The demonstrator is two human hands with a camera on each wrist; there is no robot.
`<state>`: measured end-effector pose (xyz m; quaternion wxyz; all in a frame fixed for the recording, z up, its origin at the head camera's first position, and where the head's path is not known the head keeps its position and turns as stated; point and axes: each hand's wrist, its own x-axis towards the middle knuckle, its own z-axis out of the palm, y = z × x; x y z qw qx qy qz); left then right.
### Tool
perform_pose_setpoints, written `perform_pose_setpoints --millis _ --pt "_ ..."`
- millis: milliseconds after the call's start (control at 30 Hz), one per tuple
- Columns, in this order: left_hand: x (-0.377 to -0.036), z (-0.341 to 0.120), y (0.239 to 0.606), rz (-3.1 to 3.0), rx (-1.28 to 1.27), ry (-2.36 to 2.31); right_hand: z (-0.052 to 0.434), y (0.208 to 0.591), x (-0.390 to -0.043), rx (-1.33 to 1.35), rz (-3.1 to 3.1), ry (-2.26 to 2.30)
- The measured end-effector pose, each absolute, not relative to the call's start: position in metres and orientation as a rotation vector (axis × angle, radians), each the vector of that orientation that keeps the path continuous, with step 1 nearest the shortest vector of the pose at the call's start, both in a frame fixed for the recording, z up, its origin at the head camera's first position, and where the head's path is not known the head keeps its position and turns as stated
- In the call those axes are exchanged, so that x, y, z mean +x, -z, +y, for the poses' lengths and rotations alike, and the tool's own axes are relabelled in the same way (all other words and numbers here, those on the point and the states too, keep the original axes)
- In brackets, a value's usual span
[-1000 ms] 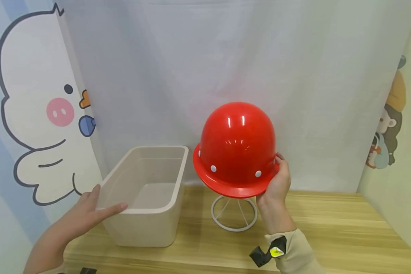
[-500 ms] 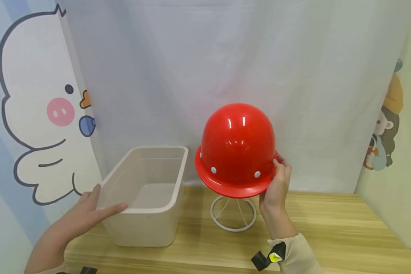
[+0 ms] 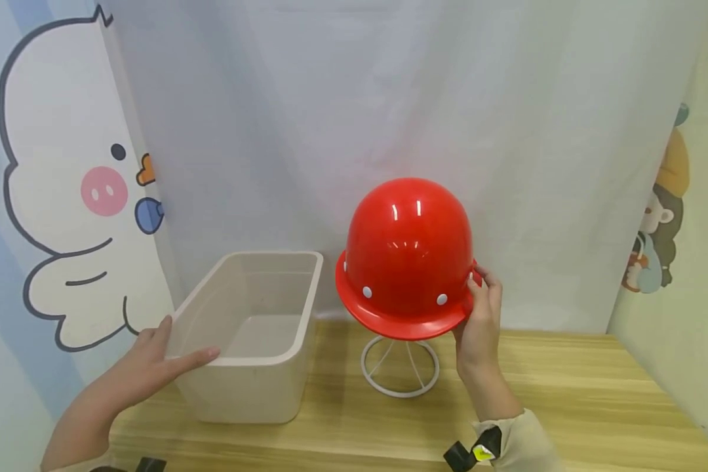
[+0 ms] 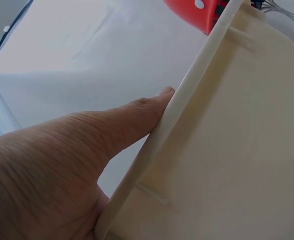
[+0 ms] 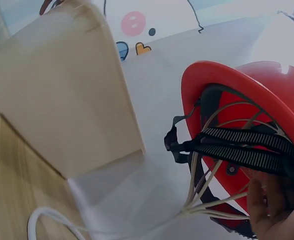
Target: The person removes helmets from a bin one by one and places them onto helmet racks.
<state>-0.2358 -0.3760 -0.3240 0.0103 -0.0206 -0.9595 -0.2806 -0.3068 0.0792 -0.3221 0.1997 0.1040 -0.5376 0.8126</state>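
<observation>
A red hard hat (image 3: 410, 249) sits tilted over a white wire hat stand (image 3: 400, 394), whose upper wires run up into the shell in the right wrist view. My right hand (image 3: 478, 321) grips the hat's right edge, thumb outside and fingers (image 5: 269, 192) inside the shell near the black ribbed strap (image 5: 246, 150). To the left stands a beige plastic bin (image 3: 250, 393). Across its near left corner rests my left hand (image 3: 147, 367), with the thumb laid straight along the front rim. The left wrist view shows that thumb (image 4: 142, 115) against the rim; the other fingers are mostly hidden.
Everything stands on a wood-grain table (image 3: 584, 393). Behind hangs a pale grey curtain (image 3: 537, 164). Cartoon-printed panels close off the left wall (image 3: 65, 196) and the right wall (image 3: 684, 341).
My right hand has shifted its hold on the hat's right edge, and the thumb has come round to the outside. The hat has turned slightly. The left hand and the bin look unmoved.
</observation>
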Motion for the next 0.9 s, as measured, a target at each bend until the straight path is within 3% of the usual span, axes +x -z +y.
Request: perform_pose_setpoints --millis 500,900 --pt "-0.234 -0.339 0.308 -2.617 -0.179 0.484 0.133 0.342 -0.274 0.477 -2.304 -1.616" --pt "-0.231 -0.279 0.318 -2.309 -0.429 0.357 0.142 0.359 -0.252 0.669 -2.407 -0.966"
